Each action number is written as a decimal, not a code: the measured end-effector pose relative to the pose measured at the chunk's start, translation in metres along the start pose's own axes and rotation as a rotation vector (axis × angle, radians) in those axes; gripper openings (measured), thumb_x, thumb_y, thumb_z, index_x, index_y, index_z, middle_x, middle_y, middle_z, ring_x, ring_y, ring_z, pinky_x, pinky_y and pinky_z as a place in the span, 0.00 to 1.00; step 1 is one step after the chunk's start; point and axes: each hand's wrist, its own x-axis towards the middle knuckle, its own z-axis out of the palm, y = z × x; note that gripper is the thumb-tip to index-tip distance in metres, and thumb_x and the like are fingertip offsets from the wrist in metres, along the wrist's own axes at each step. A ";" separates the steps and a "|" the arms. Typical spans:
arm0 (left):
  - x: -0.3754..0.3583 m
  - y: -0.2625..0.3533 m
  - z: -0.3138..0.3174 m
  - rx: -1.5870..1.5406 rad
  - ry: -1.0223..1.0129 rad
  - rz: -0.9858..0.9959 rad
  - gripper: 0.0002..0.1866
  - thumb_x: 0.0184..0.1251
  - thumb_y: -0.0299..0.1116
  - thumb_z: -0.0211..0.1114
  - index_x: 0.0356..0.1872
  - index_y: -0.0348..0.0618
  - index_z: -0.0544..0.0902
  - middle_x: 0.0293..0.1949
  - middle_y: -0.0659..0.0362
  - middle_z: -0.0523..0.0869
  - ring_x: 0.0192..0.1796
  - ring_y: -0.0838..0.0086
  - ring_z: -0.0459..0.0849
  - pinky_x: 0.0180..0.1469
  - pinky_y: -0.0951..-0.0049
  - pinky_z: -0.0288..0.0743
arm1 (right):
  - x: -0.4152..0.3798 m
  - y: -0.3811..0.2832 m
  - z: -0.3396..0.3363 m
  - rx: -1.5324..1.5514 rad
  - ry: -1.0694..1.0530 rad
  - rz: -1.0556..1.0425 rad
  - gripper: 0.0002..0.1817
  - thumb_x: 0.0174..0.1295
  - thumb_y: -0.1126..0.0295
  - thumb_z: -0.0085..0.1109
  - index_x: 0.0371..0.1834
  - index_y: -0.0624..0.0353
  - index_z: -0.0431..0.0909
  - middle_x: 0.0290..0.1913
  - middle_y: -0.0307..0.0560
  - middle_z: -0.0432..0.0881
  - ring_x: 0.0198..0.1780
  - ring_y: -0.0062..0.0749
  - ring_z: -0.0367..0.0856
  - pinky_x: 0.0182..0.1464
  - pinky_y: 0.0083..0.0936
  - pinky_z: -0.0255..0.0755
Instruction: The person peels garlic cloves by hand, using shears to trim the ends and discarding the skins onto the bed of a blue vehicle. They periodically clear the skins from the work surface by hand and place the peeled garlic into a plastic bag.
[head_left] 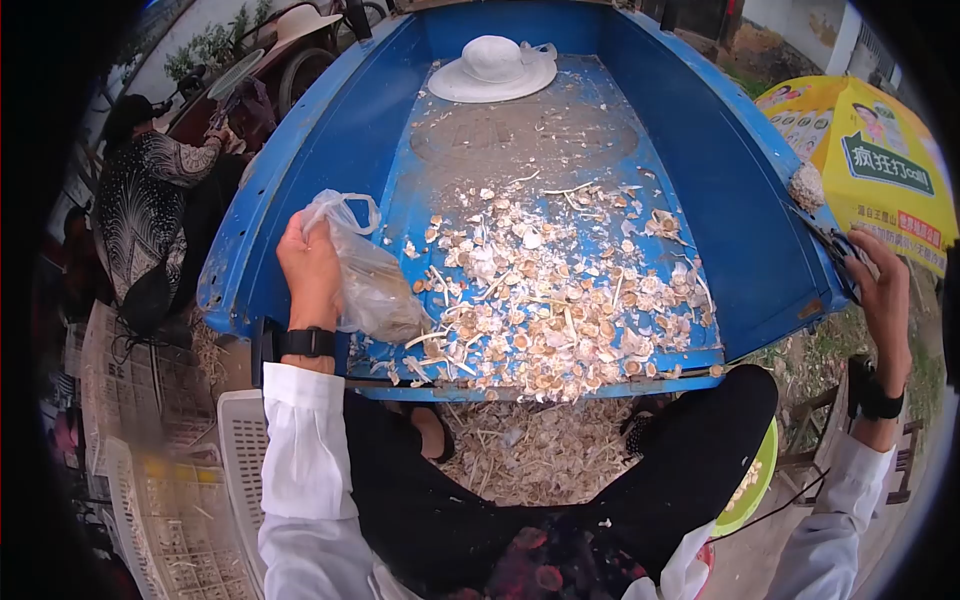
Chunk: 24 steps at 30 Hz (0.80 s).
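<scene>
My left hand (312,270) is closed on the top of a thin translucent plastic bag (372,285), which hangs over the left part of the blue truck bed (400,350). Something pale brown shows at the bag's bottom. My right hand (882,285) is at the bed's right wall, its fingers at the handles of dark scissors (835,245). Next to the scissors' tip, a whitish bulb-like clump (806,187) sits on the wall's edge. Dry peels and cut stalks (560,320) lie scattered over the bed's near half.
A white hat (492,68) lies at the bed's far end. A yellow umbrella (870,150) stands at the right. Another person (150,200) sits at the left, near plastic crates (180,500). A green basin (750,490) is beside my right knee, and peels (530,450) litter the ground.
</scene>
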 end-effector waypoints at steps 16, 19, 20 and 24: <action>0.010 0.063 -0.021 -0.645 -0.197 -0.427 0.09 0.72 0.27 0.53 0.46 0.34 0.78 0.38 0.53 0.85 0.39 0.66 0.85 0.44 0.63 0.82 | -0.066 -0.108 0.240 0.192 -0.267 -0.221 0.29 0.59 0.63 0.65 0.62 0.64 0.72 0.64 0.68 0.69 0.65 0.63 0.67 0.67 0.48 0.61; -0.003 0.052 0.002 -0.625 -0.109 -0.409 0.08 0.72 0.26 0.54 0.45 0.35 0.78 0.39 0.54 0.84 0.38 0.67 0.85 0.42 0.65 0.81 | -0.068 -0.229 0.200 0.620 -0.233 -0.372 0.37 0.51 0.69 0.71 0.66 0.60 0.67 0.65 0.65 0.68 0.61 0.58 0.69 0.60 0.44 0.69; -0.007 0.046 0.008 -0.609 -0.038 -0.435 0.08 0.73 0.28 0.52 0.45 0.37 0.78 0.38 0.54 0.84 0.38 0.66 0.85 0.43 0.63 0.82 | -0.069 -0.261 0.196 0.700 -0.197 -0.425 0.39 0.49 0.71 0.72 0.67 0.59 0.66 0.66 0.65 0.67 0.60 0.57 0.70 0.56 0.43 0.72; -0.020 0.024 0.020 -0.663 0.065 -0.483 0.09 0.74 0.30 0.50 0.46 0.38 0.77 0.39 0.53 0.83 0.39 0.63 0.84 0.44 0.60 0.82 | -0.054 -0.321 0.257 0.892 -0.135 -0.420 0.28 0.51 0.75 0.67 0.59 0.60 0.74 0.51 0.59 0.79 0.45 0.48 0.78 0.46 0.39 0.76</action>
